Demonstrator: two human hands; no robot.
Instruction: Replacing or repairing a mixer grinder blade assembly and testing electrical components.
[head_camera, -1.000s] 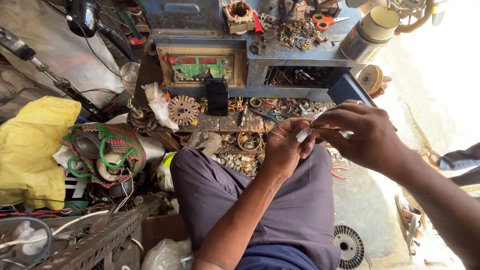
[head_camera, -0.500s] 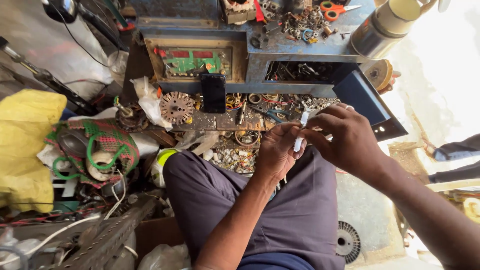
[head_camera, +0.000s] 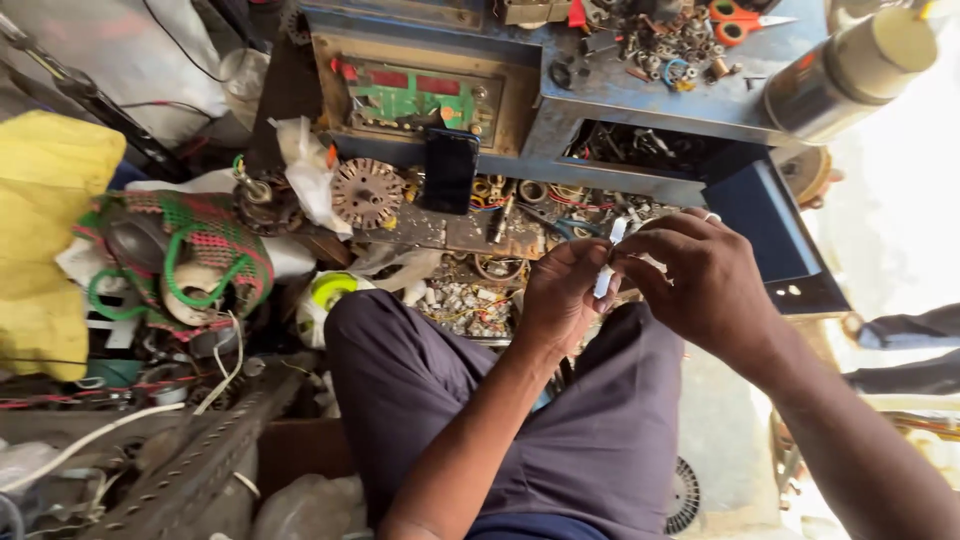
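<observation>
My left hand (head_camera: 556, 296) and my right hand (head_camera: 700, 280) meet above my lap, both pinching a small white tube-like piece (head_camera: 610, 262) held upright between the fingertips. A ring shows on my right hand. My knees in dark trousers (head_camera: 420, 390) sit below the hands. Just beyond them lies a low cluttered bench (head_camera: 450, 225) strewn with small metal parts.
A blue metal cabinet (head_camera: 640, 100) with a green circuit board (head_camera: 410, 100) stands ahead; a dark phone (head_camera: 448, 170) leans on it. A round toothed rotor (head_camera: 366, 192), orange scissors (head_camera: 735, 18), a steel flask (head_camera: 850, 70), a yellow bag (head_camera: 45, 240) and a green mesh bundle (head_camera: 180, 260) surround me.
The view has shifted downward and slightly left. My hands stay together on the white piece, now lower in the picture and closer to my lap.
</observation>
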